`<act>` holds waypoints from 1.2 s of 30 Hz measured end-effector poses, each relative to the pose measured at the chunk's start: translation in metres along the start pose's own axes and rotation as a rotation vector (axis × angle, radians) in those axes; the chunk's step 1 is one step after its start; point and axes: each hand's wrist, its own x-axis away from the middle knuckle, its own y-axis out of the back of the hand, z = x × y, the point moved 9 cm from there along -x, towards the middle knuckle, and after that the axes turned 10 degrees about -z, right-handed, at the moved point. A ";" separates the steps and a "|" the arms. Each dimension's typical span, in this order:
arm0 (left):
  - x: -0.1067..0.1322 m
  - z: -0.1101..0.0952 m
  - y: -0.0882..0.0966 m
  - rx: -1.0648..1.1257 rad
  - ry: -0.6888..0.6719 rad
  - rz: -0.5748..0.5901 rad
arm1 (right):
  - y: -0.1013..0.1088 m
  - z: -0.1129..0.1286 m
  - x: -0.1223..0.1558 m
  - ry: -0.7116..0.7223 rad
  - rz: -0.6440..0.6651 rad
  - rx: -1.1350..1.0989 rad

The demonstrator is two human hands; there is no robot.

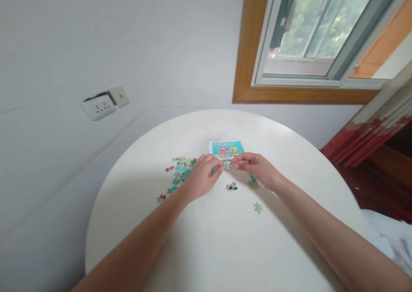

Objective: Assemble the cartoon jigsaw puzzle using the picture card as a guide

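My left hand (pixel 205 174) and my right hand (pixel 257 168) meet over the middle of the table, fingertips pinched from both sides on small jigsaw pieces (pixel 227 165). How those pieces fit together is too small to tell. Just behind them lies a picture card (pixel 229 149) with a pink and a yellow cartoon figure on turquoise. A loose heap of jigsaw pieces (pixel 183 172), mostly turquoise, spreads left of my left hand, which hides part of it. Nearer to me are a small dark-and-green cluster (pixel 231 187) and a pale green jigsaw piece (pixel 258 208). Another turquoise piece (pixel 253 180) shows under my right hand.
The round white table (pixel 206 249) stands against a white wall. On the wall at left is a power socket (pixel 99 106). A wood-framed window (pixel 244 95) is at the back right, with a red and beige curtain (pixel 357 133) beside it. White fabric (pixel 386 236) lies past the table's right edge.
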 end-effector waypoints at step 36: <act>0.001 -0.008 0.003 0.002 -0.063 -0.028 | -0.001 0.005 -0.002 0.251 -0.025 0.476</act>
